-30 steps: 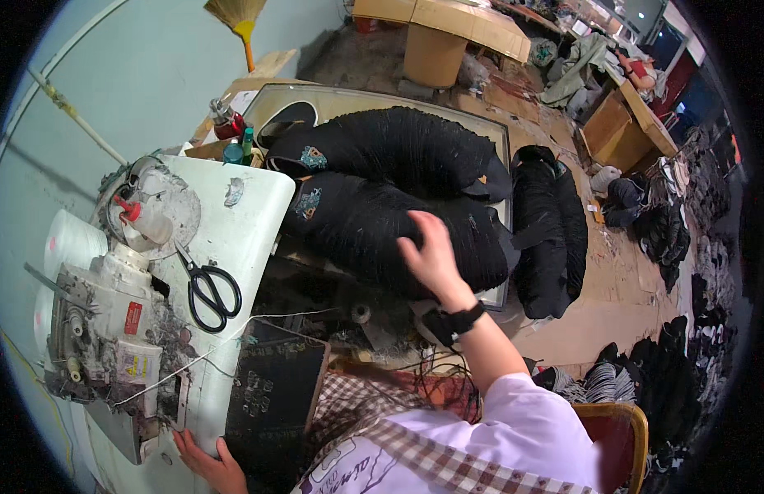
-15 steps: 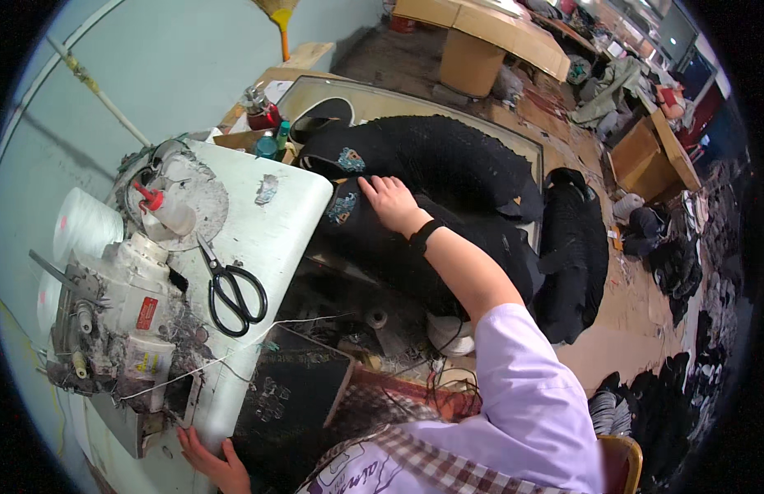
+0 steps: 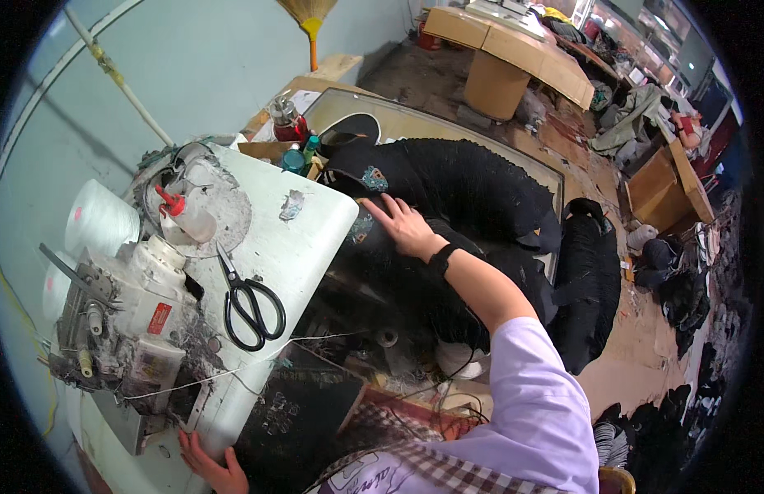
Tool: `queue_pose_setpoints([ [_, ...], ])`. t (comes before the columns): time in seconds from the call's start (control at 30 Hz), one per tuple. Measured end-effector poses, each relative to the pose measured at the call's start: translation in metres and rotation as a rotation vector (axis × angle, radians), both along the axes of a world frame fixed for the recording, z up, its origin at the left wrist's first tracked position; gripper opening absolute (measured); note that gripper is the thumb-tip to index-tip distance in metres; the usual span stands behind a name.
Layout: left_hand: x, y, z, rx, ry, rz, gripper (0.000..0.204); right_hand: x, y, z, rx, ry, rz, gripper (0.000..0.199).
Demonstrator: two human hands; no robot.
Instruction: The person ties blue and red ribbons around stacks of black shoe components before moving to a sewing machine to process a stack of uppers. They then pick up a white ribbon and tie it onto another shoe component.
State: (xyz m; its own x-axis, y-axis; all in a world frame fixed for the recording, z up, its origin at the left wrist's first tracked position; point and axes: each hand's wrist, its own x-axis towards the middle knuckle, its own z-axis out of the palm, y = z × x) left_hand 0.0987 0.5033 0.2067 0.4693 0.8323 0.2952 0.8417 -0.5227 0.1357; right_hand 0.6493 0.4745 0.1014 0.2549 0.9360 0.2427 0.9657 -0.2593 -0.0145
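Note:
My right hand (image 3: 411,230), with a black band at the wrist, lies on a long bundle of black knitted pieces (image 3: 448,169), its fingers stretched out and apart. Its fingertips rest between two blue-green patches, an upper one (image 3: 374,179) and a lower one (image 3: 360,229). At the near edge of the white machine table (image 3: 304,247), my left hand (image 3: 213,465) touches the surface with fingers spread and holds nothing. Black-handled scissors (image 3: 249,309) lie on that table beside a lint-covered machine (image 3: 139,317).
A clear bottle with a red nozzle (image 3: 187,216) stands in a round dusty tray (image 3: 234,198). White thread cones (image 3: 102,218) are at the left. Another black bundle (image 3: 592,284) lies to the right. A thin white cord (image 3: 209,379) crosses the table's near part.
The whole scene has shifted slightly right and down in the picture. My right hand stays on the black bundle, its fingers a little more apart. My left hand keeps its place.

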Motion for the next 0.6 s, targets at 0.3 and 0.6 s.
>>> queue_pose_setpoints([
  [0.3,0.003,-0.003,-0.002,-0.028,0.013,-0.014,0.060,0.025,-0.004,-0.025,0.072,0.231,-0.023,0.075],
  [0.6,-0.007,-0.004,-0.005,-0.027,0.000,0.006,0.062,0.029,-0.016,-0.019,0.390,0.359,-0.052,0.057],
])
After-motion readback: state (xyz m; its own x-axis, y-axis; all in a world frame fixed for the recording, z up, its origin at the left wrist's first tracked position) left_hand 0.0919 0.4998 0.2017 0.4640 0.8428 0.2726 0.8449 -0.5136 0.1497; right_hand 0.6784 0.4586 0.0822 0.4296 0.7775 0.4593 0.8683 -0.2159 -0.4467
